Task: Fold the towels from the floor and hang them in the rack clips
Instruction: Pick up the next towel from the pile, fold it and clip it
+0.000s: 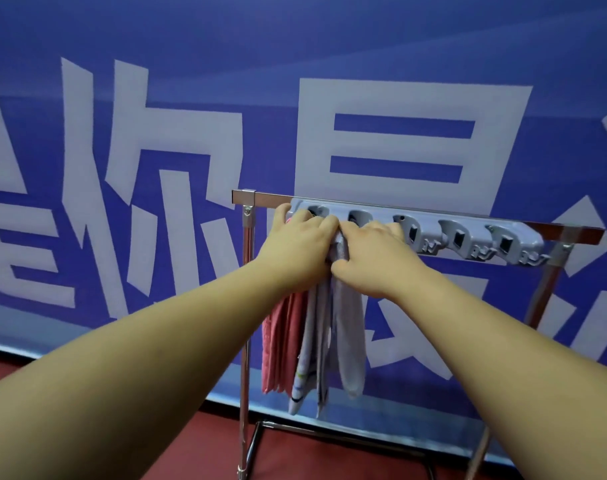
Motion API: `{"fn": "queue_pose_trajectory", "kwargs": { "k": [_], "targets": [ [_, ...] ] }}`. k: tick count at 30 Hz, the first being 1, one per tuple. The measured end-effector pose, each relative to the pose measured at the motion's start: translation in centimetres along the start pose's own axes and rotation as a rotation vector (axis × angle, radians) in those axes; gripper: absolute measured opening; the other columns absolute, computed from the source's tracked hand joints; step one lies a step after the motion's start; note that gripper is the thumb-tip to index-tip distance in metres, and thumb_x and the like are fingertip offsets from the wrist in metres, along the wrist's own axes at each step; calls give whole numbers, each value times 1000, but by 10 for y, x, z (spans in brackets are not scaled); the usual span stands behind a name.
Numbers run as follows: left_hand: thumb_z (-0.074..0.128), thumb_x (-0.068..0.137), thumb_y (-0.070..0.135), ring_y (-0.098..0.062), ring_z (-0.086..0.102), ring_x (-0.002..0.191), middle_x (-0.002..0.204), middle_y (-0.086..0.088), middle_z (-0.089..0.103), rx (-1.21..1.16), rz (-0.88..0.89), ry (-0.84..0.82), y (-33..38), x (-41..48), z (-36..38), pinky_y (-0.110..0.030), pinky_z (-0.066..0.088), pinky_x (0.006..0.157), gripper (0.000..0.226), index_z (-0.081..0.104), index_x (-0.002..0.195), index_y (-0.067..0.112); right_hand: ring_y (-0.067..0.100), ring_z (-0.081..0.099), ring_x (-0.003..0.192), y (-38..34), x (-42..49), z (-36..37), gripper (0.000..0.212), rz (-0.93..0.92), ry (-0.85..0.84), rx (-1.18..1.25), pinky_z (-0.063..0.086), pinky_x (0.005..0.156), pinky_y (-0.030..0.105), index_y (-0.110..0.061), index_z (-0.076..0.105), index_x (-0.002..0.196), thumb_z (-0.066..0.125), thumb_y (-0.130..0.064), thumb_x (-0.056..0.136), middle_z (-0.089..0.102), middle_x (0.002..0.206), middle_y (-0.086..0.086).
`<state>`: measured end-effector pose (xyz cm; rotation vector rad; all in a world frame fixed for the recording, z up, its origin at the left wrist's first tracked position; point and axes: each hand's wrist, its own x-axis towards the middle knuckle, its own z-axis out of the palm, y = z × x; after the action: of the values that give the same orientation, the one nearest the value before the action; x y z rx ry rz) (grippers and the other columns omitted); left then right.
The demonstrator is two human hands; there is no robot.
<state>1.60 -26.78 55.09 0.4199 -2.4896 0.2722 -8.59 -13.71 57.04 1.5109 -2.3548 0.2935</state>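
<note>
Two bare forearms stretch out from the bottom corners and meet at the rack (245, 341), a chrome frame standing on the red floor (191, 448) against a blue banner (399, 57) with big pale characters. Side by side and touching, the left hand (296, 247) and right hand (371, 261) have their fingers curled round the bunched top of a grey towel (351, 334), held up against the left end of the clip strip (468, 233), a grey plastic bar fixed along the top rail. I can't tell whether the towel is seated in a clip, since the hands cover that spot. It hangs straight down below them. Just left of it hang a white towel (304, 358) with coloured marks and a pink towel (280, 341), their tops hidden behind the left hand. Three clips to the right hold nothing.
</note>
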Motion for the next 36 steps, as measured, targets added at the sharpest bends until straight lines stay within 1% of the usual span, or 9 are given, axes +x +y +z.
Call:
{"fn": "queue_pose_trajectory", "kwargs": {
  "k": [2,6,10,13,19,23,29,32,36],
  "targets": [
    [58,87,19,-25,56,104,86,10,50,3,-13,27,6,2,3,-51,26,114,19,42,97,22,27,50,102,-5,-2,3,41,30,-2,-16,28,96,43,-20,49,121,55,-45,89,53,87,-3],
    [55,91,20,-22,56,82,78,8,55,34,-12,49,5,11,-3,-42,27,108,10,46,91,23,29,57,114,-17,-1,17,55,98,50,-95,26,107,50,-19,45,129,62,-50,87,64,109,2],
    [54,94,20,-24,63,85,85,3,70,20,21,10,-6,15,-4,-38,32,103,9,61,99,22,30,59,118,-25,1,29,45,156,139,-130,22,112,51,-17,43,132,62,-34,94,66,117,5],
    [49,92,29,-24,61,92,90,2,67,-48,9,-49,-5,7,-6,-42,32,104,20,60,108,21,29,61,114,-18,3,26,42,175,141,-82,18,119,49,-19,45,139,49,-17,97,68,101,4],
    [58,88,51,-20,57,100,89,13,54,-42,-16,-33,3,-8,-1,-48,29,109,40,56,115,22,27,66,100,-3,6,16,36,152,67,10,13,125,51,-24,54,131,31,-25,103,68,82,-2],
    [54,95,30,-25,61,98,84,8,59,14,-83,-21,14,-4,-1,-50,27,112,24,57,115,18,28,64,112,-9,3,18,44,142,12,-48,11,125,52,-18,44,147,34,-25,104,66,93,2],
    [50,89,16,-24,49,91,86,4,57,-23,-73,-84,8,-7,-4,-49,26,113,36,53,125,17,26,59,122,-7,-2,21,61,92,-44,-69,3,126,56,-12,28,157,44,-18,99,55,98,-1],
    [49,88,23,-25,56,106,96,3,59,-96,-66,-128,1,-9,-8,-49,20,115,40,51,128,23,24,54,132,-3,-5,17,72,88,-99,-42,-6,128,58,-12,23,163,46,-17,95,57,111,-1],
    [49,90,28,-24,48,135,118,1,63,-153,-86,-202,-3,-12,-23,-57,11,123,53,49,143,24,24,56,135,0,-13,8,67,98,-70,20,-9,130,57,-18,32,159,47,-18,94,64,126,0]
  ]
}}
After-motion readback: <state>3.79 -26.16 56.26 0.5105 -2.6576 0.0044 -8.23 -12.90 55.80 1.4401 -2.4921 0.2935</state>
